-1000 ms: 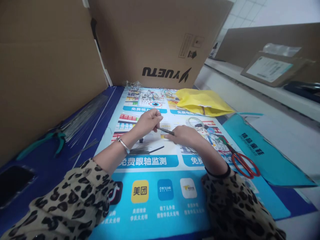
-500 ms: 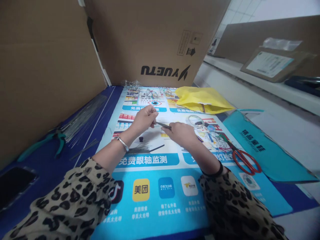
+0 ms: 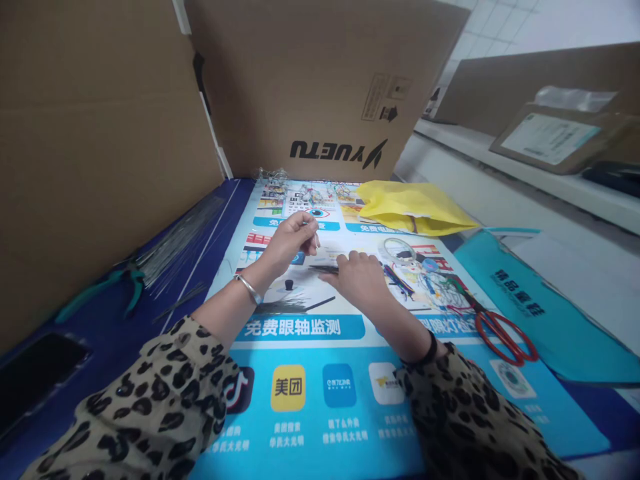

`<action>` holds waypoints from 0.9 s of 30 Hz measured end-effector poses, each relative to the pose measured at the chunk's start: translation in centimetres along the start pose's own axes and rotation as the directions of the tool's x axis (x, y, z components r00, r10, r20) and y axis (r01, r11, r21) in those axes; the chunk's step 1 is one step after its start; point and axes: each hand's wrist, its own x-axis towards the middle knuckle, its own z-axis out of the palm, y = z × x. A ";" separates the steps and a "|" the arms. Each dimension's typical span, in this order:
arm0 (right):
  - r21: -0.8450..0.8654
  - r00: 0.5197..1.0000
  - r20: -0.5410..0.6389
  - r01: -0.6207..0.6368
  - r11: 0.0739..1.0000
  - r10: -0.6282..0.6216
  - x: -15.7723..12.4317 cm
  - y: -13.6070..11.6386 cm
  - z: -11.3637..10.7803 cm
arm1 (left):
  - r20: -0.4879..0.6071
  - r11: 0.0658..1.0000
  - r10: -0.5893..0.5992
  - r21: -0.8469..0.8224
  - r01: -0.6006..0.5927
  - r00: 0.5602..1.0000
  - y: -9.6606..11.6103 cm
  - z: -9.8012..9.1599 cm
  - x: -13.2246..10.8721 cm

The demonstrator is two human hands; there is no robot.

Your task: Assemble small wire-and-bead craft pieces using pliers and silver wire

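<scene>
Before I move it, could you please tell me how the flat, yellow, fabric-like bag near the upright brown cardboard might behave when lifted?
The yellow bag would probably flop, since its sides wrinkle and sag. It is likely light for its size, lying low, though any contents are hidden.

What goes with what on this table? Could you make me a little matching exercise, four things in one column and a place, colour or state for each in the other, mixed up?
Column one
1. Scissors
2. Left hand
3. Pliers
4. Right hand

Column two
A. Grips a slender dark tool
B. Teal-handled, lying to the left of both hands
C. Red-handled, lying to the right of both hands
D. Has a silver bangle on its wrist

Right pairs: 1-C, 2-D, 3-B, 4-A
</scene>
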 end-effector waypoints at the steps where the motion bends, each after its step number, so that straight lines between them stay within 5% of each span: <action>1: 0.011 1.000 -0.003 0.009 1.000 -0.009 0.0 -0.3 0.2 | 0.012 1.000 -0.006 -0.014 0.006 1.000 0.0 0.0 0.0; 7: 0.109 0.999 0.004 0.041 0.993 -0.041 0.0 -0.4 0.3 | 0.124 0.991 -0.136 0.003 0.137 0.983 0.1 1.0 -0.2; 11: 0.335 0.999 -0.053 0.023 0.942 -0.005 0.4 1.0 -0.7 | 0.162 0.975 -0.216 0.091 0.203 0.963 0.5 2.0 -0.5; 13: 0.593 0.997 -0.057 -0.015 0.805 0.060 0.7 2.1 -1.3 | 0.179 0.960 -0.259 0.152 0.233 0.949 0.6 2.5 -0.7; 15: 0.853 0.996 -0.030 -0.018 0.522 0.083 0.9 3.2 -2.0 | 0.201 0.940 -0.302 0.225 0.256 0.932 0.7 2.9 -0.9; 17: 0.968 0.995 -0.043 0.017 0.251 0.096 1.0 4.3 -2.5 | 0.226 0.920 -0.329 0.295 0.257 0.917 0.6 3.4 -1.0; 19: 0.986 0.982 -0.093 0.068 0.150 0.166 1.1 5.2 -2.9 | 0.240 0.898 -0.359 0.352 0.264 0.902 0.6 3.8 -1.2; 22: 0.961 0.944 -0.133 0.048 0.272 0.303 1.0 6.3 -3.0 | 0.254 0.863 -0.447 0.375 0.339 0.858 0.7 4.3 -1.7; 27: 0.679 0.908 -0.341 0.058 0.732 0.245 0.5 7.3 -1.9 | 0.298 0.837 -0.546 0.239 0.493 0.783 1.4 5.7 -2.7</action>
